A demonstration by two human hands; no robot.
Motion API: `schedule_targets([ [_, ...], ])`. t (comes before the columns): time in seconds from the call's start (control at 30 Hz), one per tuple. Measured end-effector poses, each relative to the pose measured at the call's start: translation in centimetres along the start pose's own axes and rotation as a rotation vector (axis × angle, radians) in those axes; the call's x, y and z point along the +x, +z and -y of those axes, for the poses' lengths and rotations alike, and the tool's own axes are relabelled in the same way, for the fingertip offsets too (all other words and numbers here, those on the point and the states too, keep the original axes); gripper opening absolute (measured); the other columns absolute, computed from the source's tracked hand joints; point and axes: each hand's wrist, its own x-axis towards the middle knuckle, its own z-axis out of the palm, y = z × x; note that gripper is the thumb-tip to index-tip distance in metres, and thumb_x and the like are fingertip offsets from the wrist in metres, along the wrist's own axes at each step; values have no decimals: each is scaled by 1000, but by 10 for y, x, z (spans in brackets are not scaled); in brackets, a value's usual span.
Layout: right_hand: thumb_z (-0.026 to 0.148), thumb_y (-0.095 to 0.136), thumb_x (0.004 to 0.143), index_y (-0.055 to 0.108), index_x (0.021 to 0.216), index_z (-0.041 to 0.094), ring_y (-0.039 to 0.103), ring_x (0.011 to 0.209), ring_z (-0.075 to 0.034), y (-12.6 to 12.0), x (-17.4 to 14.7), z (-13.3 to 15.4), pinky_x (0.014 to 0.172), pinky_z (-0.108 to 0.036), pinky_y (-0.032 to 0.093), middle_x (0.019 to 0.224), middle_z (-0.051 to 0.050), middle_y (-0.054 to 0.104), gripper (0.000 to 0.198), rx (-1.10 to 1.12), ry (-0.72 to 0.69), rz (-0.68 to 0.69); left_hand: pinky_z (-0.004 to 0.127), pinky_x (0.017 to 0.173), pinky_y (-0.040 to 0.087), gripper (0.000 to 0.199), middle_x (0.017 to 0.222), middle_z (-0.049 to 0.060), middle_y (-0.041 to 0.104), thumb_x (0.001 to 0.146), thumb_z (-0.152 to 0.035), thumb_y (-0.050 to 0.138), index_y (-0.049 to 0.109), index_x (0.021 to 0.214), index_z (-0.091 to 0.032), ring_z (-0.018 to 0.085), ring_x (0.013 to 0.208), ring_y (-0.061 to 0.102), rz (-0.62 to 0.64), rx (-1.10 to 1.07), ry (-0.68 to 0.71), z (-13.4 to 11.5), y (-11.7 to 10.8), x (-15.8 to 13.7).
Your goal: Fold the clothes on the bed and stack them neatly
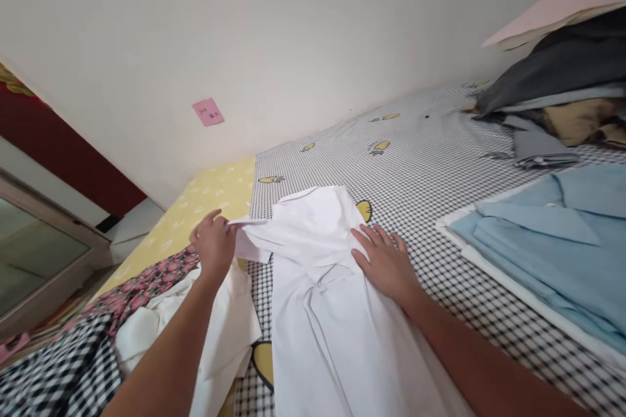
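A white garment (323, 300) lies lengthwise on the checked bedsheet (415, 163), with creases across its middle. Off its left side, a sleeve-like part stretches out to my left hand (215, 244), whose fingers pinch the end of it. My right hand (384, 260) rests flat on the garment's right edge, fingers spread. Under my left forearm is a cream-white cloth (229, 326), partly covered by the arm. The near end of the white garment runs out of view.
Folded light blue clothing (538, 247) lies at the right. Behind it rises a pile of dark and brown clothes (567, 78). Floral cloth (151, 287) and black-and-white checked cloth (68, 365) are at the left. A pink note (208, 112) is on the wall.
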Motion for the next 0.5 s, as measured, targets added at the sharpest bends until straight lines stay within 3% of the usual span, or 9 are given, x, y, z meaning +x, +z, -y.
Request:
schedule_targets([
  [0.1,41,38,103,51,150,30,36,148,-29,0,0,2,118,-57,25,159,-4,47,50,4,4,-2,58,119,29,11,139,15,62,91,-25,56,63,84,-21,33,132,54,-245,-48,234,-32,-45,5],
  [0.2,41,38,104,50,151,30,35,149,-29,0,0,3,118,-56,24,159,-4,47,50,-6,8,-16,57,119,30,16,141,12,61,96,-24,52,67,91,-23,30,133,53,-348,-77,503,-73,-87,-17],
  [0.27,41,38,104,49,151,30,34,149,-29,0,-1,4,119,-56,23,160,-4,46,50,-15,8,-24,50,110,44,21,134,11,66,97,-23,49,67,107,-25,26,124,60,-324,-118,785,-97,-111,-52],
  [0.3,41,38,104,49,152,29,34,149,-30,0,-1,5,119,-56,23,160,-4,46,50,-19,7,-27,42,98,53,23,126,10,71,98,-24,50,66,114,-25,23,115,64,-284,-152,970,-106,-120,-75],
  [0.4,41,39,104,48,152,28,34,149,-31,-2,-2,6,119,-57,22,160,-6,46,51,-29,-5,-35,29,70,58,20,99,4,77,97,-24,52,68,108,-24,16,76,66,-162,-206,1405,-114,-138,-150],
  [0.43,41,39,104,48,152,27,34,149,-31,-2,-2,6,119,-57,23,160,-6,46,51,-32,-5,-36,25,66,57,16,90,0,76,97,-25,54,70,99,-25,13,66,62,-109,-197,1430,-109,-138,-174],
  [0.5,42,38,104,48,152,27,33,149,-32,-3,-3,7,119,-57,23,160,-7,45,52,-33,-1,-34,19,72,57,9,83,-3,74,91,-22,64,71,96,-25,11,69,63,-84,-156,1495,-87,-130,-210],
])
